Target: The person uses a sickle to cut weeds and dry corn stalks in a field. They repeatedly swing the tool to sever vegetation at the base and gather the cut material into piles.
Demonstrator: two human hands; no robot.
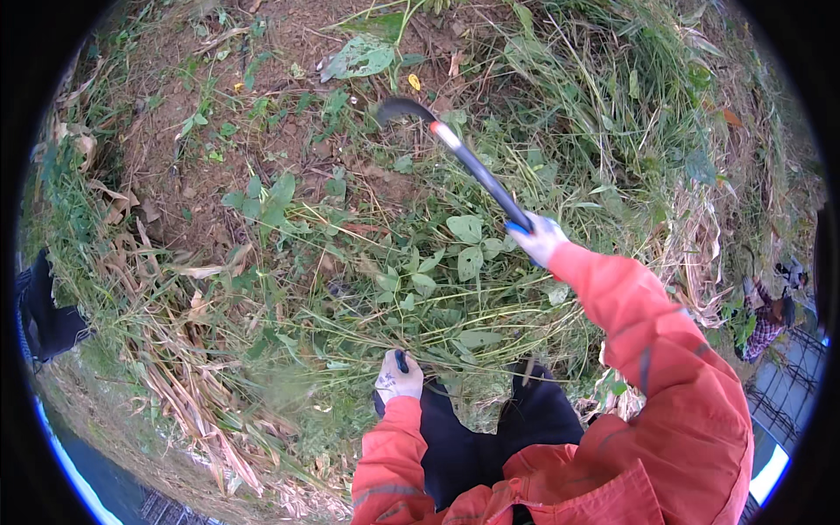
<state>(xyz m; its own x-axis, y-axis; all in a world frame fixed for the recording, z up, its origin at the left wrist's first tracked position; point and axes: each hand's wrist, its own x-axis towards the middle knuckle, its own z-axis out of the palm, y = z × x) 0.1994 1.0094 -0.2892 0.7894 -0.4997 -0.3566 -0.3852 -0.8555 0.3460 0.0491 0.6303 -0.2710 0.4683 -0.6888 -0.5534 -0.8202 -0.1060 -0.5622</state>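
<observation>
My right hand (539,237), in a white work glove with blue coating, grips the dark handle of a sickle (489,180). The sickle reaches up and left over the weeds. Its curved blade (403,108) is blurred, and a red and white band marks the joint. Down by my knee, my left hand (399,375) wears a matching glove and is closed around green plant stems (453,328). These long stems lie sideways across the ground before my legs. Leafy plants (469,246) with holes in some leaves stand between the two hands.
Bare reddish soil (197,164) with small weeds lies upper left. Tall grass (584,98) grows upper right. Dry corn-like leaves (203,407) are heaped lower left. One person (764,321) is at the right edge; another's dark-clothed legs (49,315) show at the left. Wire mesh (791,380) borders the lower right.
</observation>
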